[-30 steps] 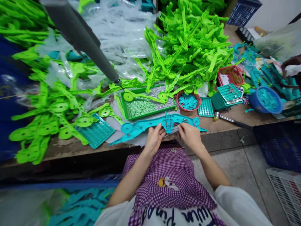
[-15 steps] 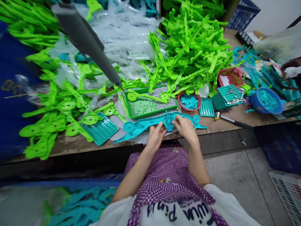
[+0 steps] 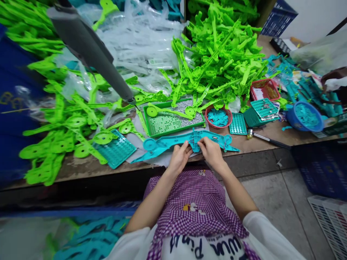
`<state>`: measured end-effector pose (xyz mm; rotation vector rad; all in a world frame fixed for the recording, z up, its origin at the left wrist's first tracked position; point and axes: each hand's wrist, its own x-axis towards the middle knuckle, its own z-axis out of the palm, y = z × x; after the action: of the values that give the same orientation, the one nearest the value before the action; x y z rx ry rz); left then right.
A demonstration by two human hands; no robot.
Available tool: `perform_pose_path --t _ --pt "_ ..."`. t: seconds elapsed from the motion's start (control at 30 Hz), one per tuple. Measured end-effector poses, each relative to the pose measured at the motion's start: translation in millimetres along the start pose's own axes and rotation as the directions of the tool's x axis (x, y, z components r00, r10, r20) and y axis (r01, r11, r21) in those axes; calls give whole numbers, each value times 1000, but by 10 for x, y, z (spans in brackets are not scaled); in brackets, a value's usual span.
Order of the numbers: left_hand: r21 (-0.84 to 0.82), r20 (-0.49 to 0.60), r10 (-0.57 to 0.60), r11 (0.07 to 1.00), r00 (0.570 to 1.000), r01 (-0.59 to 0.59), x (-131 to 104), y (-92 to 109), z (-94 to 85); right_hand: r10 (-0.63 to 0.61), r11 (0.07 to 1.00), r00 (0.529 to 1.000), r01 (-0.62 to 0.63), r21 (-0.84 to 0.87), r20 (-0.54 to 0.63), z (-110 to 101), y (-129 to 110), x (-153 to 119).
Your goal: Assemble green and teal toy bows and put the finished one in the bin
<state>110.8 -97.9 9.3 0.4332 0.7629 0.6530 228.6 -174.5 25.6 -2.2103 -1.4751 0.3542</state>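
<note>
A long turquoise plastic part [image 3: 165, 143] lies at the bench's front edge, with round discs near its ends and a ribbed crosspiece [image 3: 194, 139] near its middle. The fingers of my left hand [image 3: 179, 158] are closed on the part's near edge, just left of the crosspiece. On the other side, my right hand [image 3: 211, 152] pinches at the crosspiece's lower right; whether a small piece is between those fingertips is hidden. Behind the part stands a green tray [image 3: 173, 133] of small metal screws, with one lime-green plastic arm [image 3: 172, 111] lying across it.
A grey power screwdriver [image 3: 94, 54] hangs at upper left. Lime-green parts [image 3: 222, 47] are heaped behind. To the right are a red basket [image 3: 219, 125] of turquoise pieces, a hammer [image 3: 267, 139] and a blue bowl [image 3: 305, 115]. A teal tray [image 3: 116, 150] sits left.
My right hand has shifted slightly down and left along the crosspiece, and its elbow has swung outward to the right. My left hand and the turquoise part stay nearly in place.
</note>
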Motion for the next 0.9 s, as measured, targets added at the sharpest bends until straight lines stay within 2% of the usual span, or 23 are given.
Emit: perform_pose_path --t 0.17,0.33,0.4,0.47,0.53,0.6,0.67,0.73,0.8,0.9 --pt "41 42 -45 998 998 44 -18 26 -86 78 990 991 -65 -122 106 -47 -109 108" --pt "322 146 -235 930 961 178 -139 264 -362 157 978 975 -132 -163 157 -36 -92 127" --pt "422 146 -205 898 968 127 -183 348 -441 166 981 974 -148 -123 153 -4 -61 88" --pt "510 113 -57 860 992 -9 -201 396 -447 112 993 982 -107 -39 150 16 -33 24" --pt "629 93 161 756 983 -183 -184 414 -381 29 999 990 -33 32 141 14 -21 -43" --pt "753 145 349 568 926 -332 -130 424 -279 -1 999 992 -3 37 124 -4 -36 -79" --pt "832 246 440 361 864 -421 -45 444 -196 21 1000 993 -19 -18 118 -27 -83 -57" --pt "872 336 427 195 839 -449 57 481 -168 21 995 991 -7 -103 135 -44 -145 22" --pt "888 400 367 71 840 -454 148 529 -199 -13 983 985 45 -179 173 -52 -197 127" --pt "873 480 242 -39 843 -486 233 618 -290 -63 975 967 112 -189 247 -45 -199 257"
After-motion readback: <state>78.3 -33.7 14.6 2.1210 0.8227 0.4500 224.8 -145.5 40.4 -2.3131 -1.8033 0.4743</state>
